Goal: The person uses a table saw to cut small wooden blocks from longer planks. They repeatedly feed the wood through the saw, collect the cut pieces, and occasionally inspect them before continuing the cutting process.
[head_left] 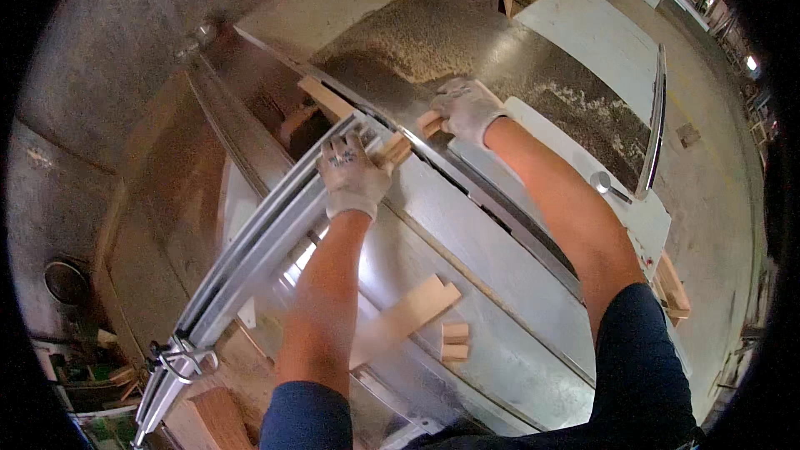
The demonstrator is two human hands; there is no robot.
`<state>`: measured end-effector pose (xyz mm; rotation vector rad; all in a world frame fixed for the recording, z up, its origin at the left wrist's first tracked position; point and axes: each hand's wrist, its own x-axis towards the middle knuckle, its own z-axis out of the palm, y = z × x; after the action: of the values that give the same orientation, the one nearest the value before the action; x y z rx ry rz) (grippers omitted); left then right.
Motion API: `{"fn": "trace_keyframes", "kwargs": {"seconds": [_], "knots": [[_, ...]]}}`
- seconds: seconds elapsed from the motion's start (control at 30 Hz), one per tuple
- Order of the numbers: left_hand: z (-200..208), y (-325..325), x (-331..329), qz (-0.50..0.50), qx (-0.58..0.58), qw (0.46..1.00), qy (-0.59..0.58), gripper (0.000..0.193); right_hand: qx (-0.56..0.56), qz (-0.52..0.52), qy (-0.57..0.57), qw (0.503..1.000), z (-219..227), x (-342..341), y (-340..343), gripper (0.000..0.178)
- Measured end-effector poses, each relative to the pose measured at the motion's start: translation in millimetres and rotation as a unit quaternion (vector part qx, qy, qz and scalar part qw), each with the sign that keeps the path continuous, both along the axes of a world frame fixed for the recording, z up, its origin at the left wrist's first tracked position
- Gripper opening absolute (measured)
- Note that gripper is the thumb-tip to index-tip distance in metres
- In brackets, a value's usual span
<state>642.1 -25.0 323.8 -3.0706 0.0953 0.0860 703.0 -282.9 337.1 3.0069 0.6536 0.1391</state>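
My left hand (353,173), in a pale work glove, lies by the aluminium fence (267,186) of a sliding table saw. Its thumb side closes on a short wood strip (394,150), whose end points at the dark slot in the saw table. Across that slot, my right hand (468,108), also gloved, has its fingers curled round a small wood block (428,123) above the metal tabletop. A longer wood piece (326,98) lies beyond the fence's end, touched by neither hand. The saw blade cannot be made out.
Wood boards (417,307) and short offcuts (455,342) lie on the sliding table (492,283) near my body. Sawdust (400,62) covers the dark far tabletop. A round metal knob (600,182) stands at the right. A clamp-like fitting (183,358) sits on the fence's near end.
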Motion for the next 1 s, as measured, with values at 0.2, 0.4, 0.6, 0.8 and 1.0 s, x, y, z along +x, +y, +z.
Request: {"fn": "trace_keyframes", "kwargs": {"seconds": [0.2, 0.4, 0.6, 0.8, 1.0], "knots": [[-24, 11, 2, -0.003, -0.036, 0.999, -0.04, 0.102, 0.202, 0.007, 0.034, 0.979, 28, -150, -3, 0.041], [-13, -1, -7, 0.011, 0.05, 0.999, 0.016, 0.109, 0.201, 0.005, 0.087, 0.976, -2, -306, -10, 0.051], [-2, -10, -23, 0.021, -0.022, 1.0, 0.0, 0.102, 0.147, -0.057, 0.121, 0.98, -12, -393, 8, 0.05], [8, -16, -50, -0.005, -0.017, 0.999, -0.028, 0.1, 0.124, -0.03, 0.166, 0.978, -35, -437, 22, 0.064], [38, -9, -60, -0.051, -0.011, 0.997, 0.065, 0.091, 0.22, -0.08, 0.173, 0.957, 8, -473, 25, 0.082]]}}
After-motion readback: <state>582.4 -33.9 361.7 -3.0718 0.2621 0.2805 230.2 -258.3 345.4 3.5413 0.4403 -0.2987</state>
